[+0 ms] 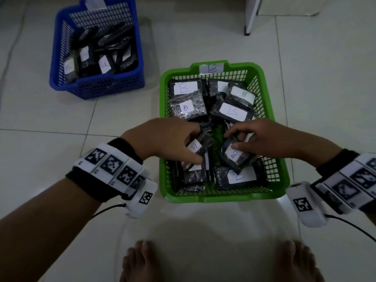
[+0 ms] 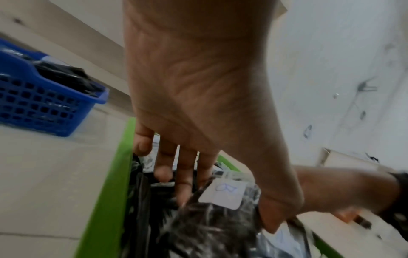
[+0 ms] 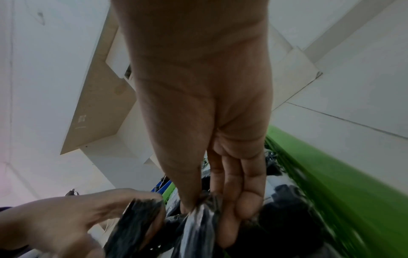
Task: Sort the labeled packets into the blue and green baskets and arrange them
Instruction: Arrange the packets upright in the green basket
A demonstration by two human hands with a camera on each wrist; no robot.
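Note:
The green basket [image 1: 223, 197] stands on the floor at centre, tagged B, with several black packets with white B labels [image 1: 233, 111] lying in it. My left hand [image 1: 195, 143] grips a black packet [image 1: 203, 142] over the basket's near left part; its label letter is unclear. My right hand [image 1: 231, 140] pinches another packet labelled B [image 1: 234, 157] beside it. In the left wrist view the left hand [image 2: 225, 214] holds its labelled packet [image 2: 223, 193]. The right wrist view shows the right hand [image 3: 205, 214] pinching crinkled plastic [image 3: 196, 227]. The blue basket [image 1: 97, 86] at the far left holds several packets.
Pale tiled floor surrounds both baskets. My bare feet [image 1: 142, 261] are at the bottom edge, just short of the green basket. A white furniture leg [image 1: 251, 17] stands at the far right. Thin cables [image 1: 350, 224] trail from both wrist cameras.

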